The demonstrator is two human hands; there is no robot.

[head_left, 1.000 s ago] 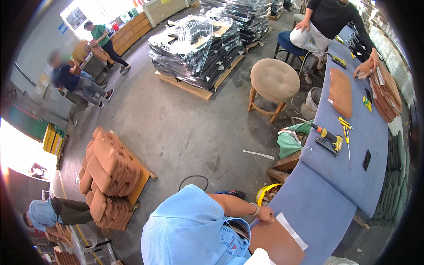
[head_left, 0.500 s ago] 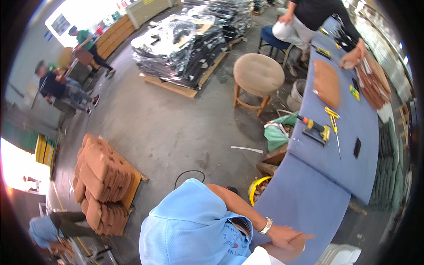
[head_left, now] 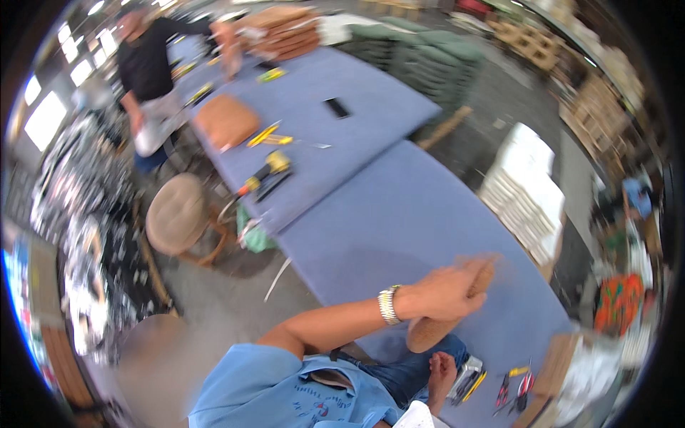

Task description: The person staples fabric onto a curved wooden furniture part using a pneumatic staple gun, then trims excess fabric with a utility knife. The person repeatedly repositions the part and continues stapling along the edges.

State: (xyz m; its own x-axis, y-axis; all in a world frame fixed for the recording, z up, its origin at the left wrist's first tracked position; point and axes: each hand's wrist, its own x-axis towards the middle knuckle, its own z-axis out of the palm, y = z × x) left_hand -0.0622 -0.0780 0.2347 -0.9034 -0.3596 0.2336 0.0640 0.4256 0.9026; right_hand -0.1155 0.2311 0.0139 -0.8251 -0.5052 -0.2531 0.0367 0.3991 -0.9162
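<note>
My left hand point(head_left: 446, 292), with a metal watch on the wrist, is shut on a brown, rounded flat piece point(head_left: 428, 332) that lies on the near blue table point(head_left: 399, 214). The piece is blurred and runs from under my fingers down to the table's front edge. My right hand point(head_left: 441, 374) sits lower, by my jeans at the table edge, next to a small grey and yellow tool point(head_left: 469, 379). Whether it holds anything does not show.
Red-handled pliers point(head_left: 515, 385) lie at the near right corner. The far table carries a yellow drill point(head_left: 270, 167), a brown pad point(head_left: 227, 121) and a black phone point(head_left: 335, 107). A person in black point(head_left: 153, 64) works there. A round stool point(head_left: 178, 214) stands left, a white stack point(head_left: 528, 192) right.
The view has swung from the floor and pallets to the blue tables. My left hand has reached forward and closed on the brown piece.
</note>
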